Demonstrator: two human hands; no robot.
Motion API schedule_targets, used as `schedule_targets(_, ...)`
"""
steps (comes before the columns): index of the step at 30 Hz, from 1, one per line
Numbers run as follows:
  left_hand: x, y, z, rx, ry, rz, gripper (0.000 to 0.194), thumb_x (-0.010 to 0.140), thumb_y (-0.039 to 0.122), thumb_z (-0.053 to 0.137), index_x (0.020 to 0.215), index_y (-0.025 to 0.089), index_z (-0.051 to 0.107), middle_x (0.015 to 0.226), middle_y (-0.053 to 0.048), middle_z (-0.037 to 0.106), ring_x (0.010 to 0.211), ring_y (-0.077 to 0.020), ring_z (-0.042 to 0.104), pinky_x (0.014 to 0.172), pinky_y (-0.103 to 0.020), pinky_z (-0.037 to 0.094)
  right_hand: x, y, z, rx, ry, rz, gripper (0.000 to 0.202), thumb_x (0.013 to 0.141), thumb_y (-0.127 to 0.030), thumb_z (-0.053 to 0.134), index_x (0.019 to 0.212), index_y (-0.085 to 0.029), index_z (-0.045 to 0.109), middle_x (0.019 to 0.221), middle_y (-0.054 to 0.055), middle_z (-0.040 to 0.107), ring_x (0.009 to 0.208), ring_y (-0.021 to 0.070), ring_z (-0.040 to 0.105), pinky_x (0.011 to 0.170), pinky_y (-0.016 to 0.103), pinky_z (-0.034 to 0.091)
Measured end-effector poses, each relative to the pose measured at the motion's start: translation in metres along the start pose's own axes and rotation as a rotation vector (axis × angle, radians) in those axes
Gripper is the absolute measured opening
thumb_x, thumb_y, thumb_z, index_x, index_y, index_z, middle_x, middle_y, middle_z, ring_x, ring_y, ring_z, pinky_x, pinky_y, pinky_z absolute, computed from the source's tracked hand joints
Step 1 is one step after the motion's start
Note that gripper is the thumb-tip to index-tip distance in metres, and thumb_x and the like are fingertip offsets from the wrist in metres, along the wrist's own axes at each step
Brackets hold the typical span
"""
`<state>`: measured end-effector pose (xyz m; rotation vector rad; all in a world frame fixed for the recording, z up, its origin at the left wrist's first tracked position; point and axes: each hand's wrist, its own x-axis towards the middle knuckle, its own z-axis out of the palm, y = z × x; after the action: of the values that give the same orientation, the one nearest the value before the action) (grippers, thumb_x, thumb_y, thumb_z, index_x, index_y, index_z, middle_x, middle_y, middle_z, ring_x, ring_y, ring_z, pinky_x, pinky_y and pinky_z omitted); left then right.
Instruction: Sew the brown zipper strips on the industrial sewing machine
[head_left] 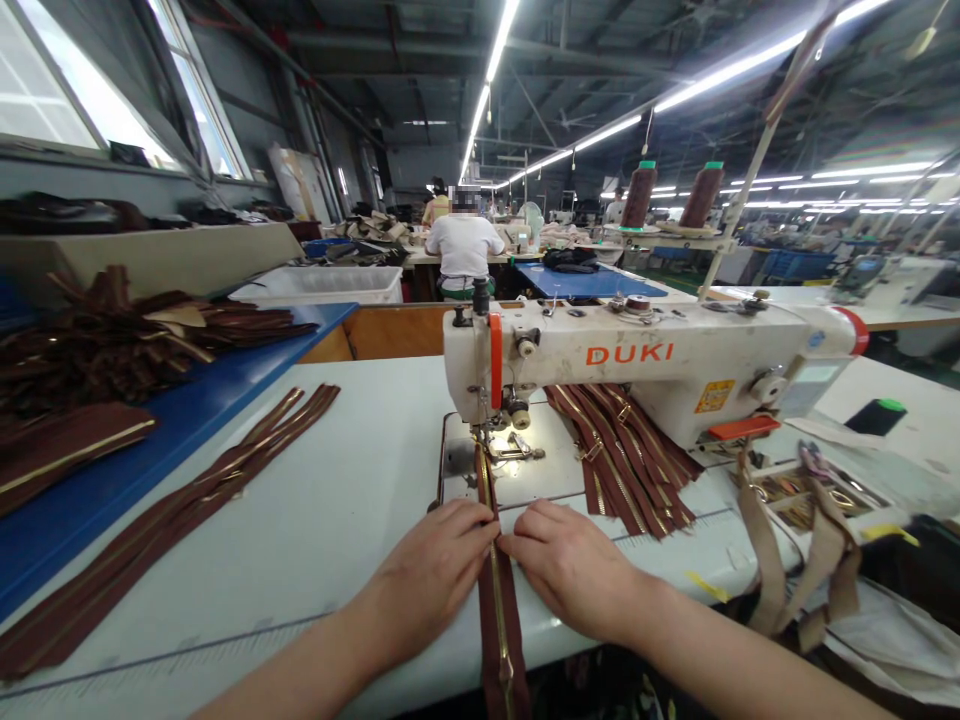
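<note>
A brown zipper strip with gold teeth runs from under the needle area of the white sewing machine down over the table's front edge. My left hand grips the strip's left side, fingers pressed together. On the right side, my right hand pinches the same strip, its fingertips close to those of my left hand. A gold zipper pull shows low on the strip, below both hands. The machine's lamp lights the metal plate around the presser foot.
More brown zippers lie under the machine arm. Long zipper strips stretch across the table's left side, beside a blue surface with a brown pile. A parts tray and hanging beige straps are at right. A person sits ahead.
</note>
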<state>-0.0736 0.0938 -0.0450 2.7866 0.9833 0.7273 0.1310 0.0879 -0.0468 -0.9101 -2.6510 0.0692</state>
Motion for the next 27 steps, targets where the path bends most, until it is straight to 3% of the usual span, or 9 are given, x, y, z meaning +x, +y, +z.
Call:
schedule_targets(6, 0.0007, 0.0013, 0.0003, 0.004, 0.010, -0.001, 0.024, 0.089, 0.011, 0.042, 0.101, 0.017, 0.061, 0.100, -0.008, 0.062, 0.094, -0.0197, 0.057, 0.087, -0.036, 0.050, 0.0023, 0.0002, 0.0039, -0.143, -0.034, -0.084, 0.012, 0.091, -0.015, 0.048, 0.095, -0.013, 0.059, 0.088, 0.007, 0.056, 0.085, 0.0205, 0.045, 0.074, 0.033, 0.040)
schedule_targets(18, -0.0019, 0.0012, 0.0002, 0.037, 0.020, 0.006, 0.025, 0.087, 0.010, 0.043, 0.104, 0.017, 0.061, 0.102, -0.008, 0.062, 0.095, -0.0202, 0.057, 0.085, -0.036, 0.051, -0.0018, -0.0022, 0.0050, -0.107, -0.001, 0.007, 0.016, 0.093, -0.016, 0.045, 0.104, -0.013, 0.056, 0.090, 0.005, 0.055, 0.086, 0.0197, 0.045, 0.073, 0.031, 0.041)
schedule_targets(27, -0.0024, -0.0045, -0.0002, 0.127, 0.002, 0.074, 0.028, 0.090, 0.013, 0.041, 0.111, 0.017, 0.059, 0.115, -0.008, 0.063, 0.110, -0.0201, 0.056, 0.097, -0.039, 0.046, 0.0020, -0.0013, 0.0032, -0.136, -0.032, -0.036, 0.014, 0.090, -0.014, 0.048, 0.101, -0.012, 0.058, 0.091, 0.006, 0.056, 0.086, 0.0203, 0.044, 0.077, 0.034, 0.041)
